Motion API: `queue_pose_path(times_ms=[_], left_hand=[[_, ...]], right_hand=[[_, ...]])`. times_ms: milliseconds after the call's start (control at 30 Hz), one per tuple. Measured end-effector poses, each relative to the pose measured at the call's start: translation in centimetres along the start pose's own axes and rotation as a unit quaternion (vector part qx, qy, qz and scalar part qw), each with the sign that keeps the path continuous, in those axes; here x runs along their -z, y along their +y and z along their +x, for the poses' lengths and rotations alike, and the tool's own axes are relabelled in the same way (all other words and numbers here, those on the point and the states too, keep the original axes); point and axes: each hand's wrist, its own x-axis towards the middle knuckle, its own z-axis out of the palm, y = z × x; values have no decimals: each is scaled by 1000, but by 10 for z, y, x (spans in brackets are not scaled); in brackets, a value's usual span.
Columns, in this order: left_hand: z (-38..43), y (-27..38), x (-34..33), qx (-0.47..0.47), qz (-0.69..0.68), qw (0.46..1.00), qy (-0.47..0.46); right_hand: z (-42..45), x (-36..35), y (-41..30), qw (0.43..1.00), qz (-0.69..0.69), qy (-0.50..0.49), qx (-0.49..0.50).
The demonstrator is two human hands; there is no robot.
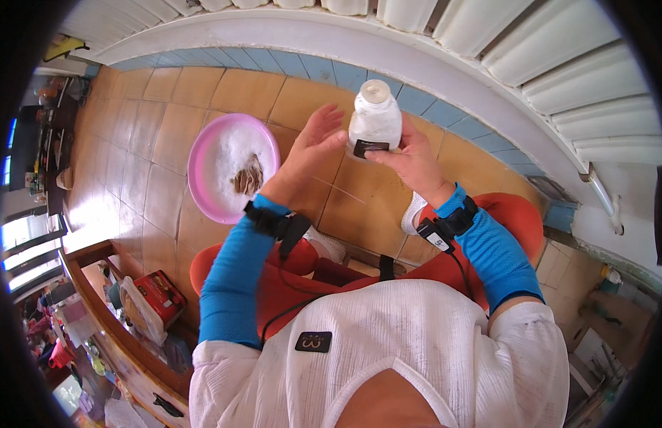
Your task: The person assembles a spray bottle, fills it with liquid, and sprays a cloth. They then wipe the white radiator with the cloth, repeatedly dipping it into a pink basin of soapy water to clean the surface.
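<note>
My right hand [413,155] grips a white plastic bottle [376,123] with a dark label near its base. The bottle is held above the tiled floor, its pale round top facing up; whether that top is a lid or a bare neck is unclear. My left hand [320,134] is just left of the bottle, fingers apart and nothing in the palm. Left of that hand, a pink basin [196,166] stands on the floor, filled with white suds [224,144]. A crumpled brown and white item, seemingly cloth [248,176], pokes out of the foam.
A low wall with blue tiles [352,75] curves along the far side. My feet in pale shoes [411,214] flank the floor before me. At lower left are a wooden cabinet edge [133,358] and a red box [158,297]. A pipe [603,192] runs down the right wall.
</note>
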Motion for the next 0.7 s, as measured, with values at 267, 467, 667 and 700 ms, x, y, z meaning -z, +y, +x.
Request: queue_pose_path(times_ms=[267, 467, 667, 700], left_hand=[[-42, 102, -80, -127, 220, 967, -19], [-50, 87, -71, -202, 349, 915, 29], [-47, 88, -57, -251, 409, 877, 6], [-46, 89, -55, -259, 423, 868, 3]], right_hand=[[-4, -24, -51, 990, -82, -110, 30], [5, 10, -143, 949, -273, -135, -81], [20, -21, -210, 912, -358, -193, -48], [24, -28, -216, 897, -383, -222, -27]])
